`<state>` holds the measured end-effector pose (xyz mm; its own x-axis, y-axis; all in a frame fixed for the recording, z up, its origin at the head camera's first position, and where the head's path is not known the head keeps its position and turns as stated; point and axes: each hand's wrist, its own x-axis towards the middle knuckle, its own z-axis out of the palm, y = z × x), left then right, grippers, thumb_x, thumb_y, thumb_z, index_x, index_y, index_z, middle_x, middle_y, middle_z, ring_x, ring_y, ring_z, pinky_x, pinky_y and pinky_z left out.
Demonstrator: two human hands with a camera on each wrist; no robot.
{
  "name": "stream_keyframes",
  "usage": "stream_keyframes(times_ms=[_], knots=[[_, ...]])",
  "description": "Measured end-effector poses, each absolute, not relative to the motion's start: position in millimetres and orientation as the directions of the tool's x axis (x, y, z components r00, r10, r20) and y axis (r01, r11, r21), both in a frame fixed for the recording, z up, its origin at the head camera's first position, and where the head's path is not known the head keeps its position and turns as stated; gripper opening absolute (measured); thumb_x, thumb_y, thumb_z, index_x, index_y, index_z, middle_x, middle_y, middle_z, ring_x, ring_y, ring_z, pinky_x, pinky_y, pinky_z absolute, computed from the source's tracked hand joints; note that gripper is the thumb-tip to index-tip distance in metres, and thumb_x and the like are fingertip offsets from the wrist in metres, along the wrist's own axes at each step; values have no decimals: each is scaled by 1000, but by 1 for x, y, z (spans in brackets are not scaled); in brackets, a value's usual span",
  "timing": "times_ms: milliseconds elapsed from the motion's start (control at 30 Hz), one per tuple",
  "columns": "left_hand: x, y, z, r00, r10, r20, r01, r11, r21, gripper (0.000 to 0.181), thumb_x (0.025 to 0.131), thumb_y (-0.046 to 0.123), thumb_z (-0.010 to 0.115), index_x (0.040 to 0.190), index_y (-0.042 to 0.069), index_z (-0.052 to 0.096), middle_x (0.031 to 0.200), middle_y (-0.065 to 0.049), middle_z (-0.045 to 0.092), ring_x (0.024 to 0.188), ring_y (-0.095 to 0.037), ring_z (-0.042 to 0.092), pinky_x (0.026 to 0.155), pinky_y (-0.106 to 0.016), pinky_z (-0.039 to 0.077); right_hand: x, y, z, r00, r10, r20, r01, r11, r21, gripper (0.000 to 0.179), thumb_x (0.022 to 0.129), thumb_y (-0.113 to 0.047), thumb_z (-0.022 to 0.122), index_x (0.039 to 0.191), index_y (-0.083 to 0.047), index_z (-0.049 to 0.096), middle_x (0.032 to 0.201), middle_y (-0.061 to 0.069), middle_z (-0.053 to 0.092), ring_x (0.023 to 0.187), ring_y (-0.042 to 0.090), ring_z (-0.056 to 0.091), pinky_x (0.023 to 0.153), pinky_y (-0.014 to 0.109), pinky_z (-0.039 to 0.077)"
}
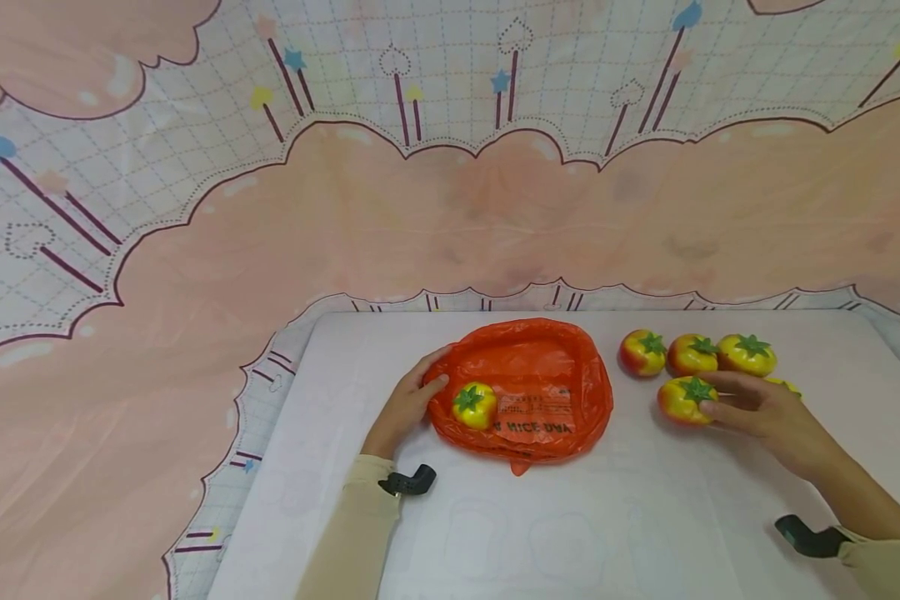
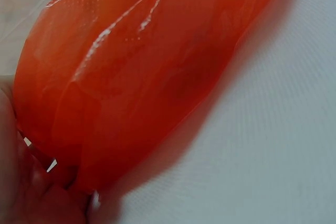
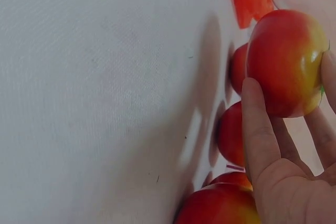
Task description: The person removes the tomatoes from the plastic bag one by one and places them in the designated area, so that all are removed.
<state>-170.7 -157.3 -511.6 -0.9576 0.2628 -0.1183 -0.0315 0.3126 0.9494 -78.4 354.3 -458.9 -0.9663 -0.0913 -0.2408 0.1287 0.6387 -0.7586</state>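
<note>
My right hand grips a yellow-and-red tomato with a green star-shaped calyx. In the right wrist view, this tomato is raised off the white surface, with its shadow beside it. On the left, my left hand holds the rim of an open red plastic bag, thumb on the inner side and the other fingers hidden behind the plastic. One tomato lies inside the bag near that thumb. The left wrist view is mostly filled by the bag's outer side.
Three tomatoes stand in a row behind my right hand, the leftmost tomato closest to the bag. Another tomato is mostly hidden by the hand. The white table ends at a patterned cloth backdrop.
</note>
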Motion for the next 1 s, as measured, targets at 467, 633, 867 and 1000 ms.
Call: stream_keyframes(times_ms=[467, 633, 867, 1000], knots=[[-170, -156, -510, -958, 254, -130, -47, 308, 950, 45, 105, 27, 57, 144, 49, 51, 159, 11, 43, 153, -26, 33, 124, -56, 28, -86, 339, -463, -960, -93, -262, 146, 634, -759, 70, 97, -50, 64, 152, -10, 47, 151, 22, 50, 130, 43, 51, 81, 14, 53], [-170, -156, -510, -957, 255, -140, -57, 308, 950, 45, 104, 29, 58, 145, 49, 51, 160, 12, 42, 153, -26, 32, 124, -56, 29, -90, 335, -465, -957, -105, -270, 146, 632, -761, 71, 97, -51, 64, 153, -10, 46, 152, 22, 50, 132, 45, 50, 83, 17, 56], [-170, -157, -511, -956, 260, -136, -51, 307, 950, 45, 104, 30, 57, 144, 50, 50, 160, 13, 42, 154, -24, 32, 124, -55, 29, -94, 332, -469, -957, -121, -263, 137, 611, -780, 70, 97, -51, 64, 152, -10, 47, 152, 22, 49, 134, 45, 48, 83, 13, 53], [-170, -157, -511, -957, 265, -121, -37, 299, 954, 45, 105, 29, 57, 145, 48, 51, 160, 11, 42, 153, -24, 33, 124, -54, 29, -95, 329, -470, -960, -116, -254, 129, 620, -774, 70, 97, -52, 64, 151, -10, 49, 151, 22, 50, 134, 46, 48, 83, 13, 54]])
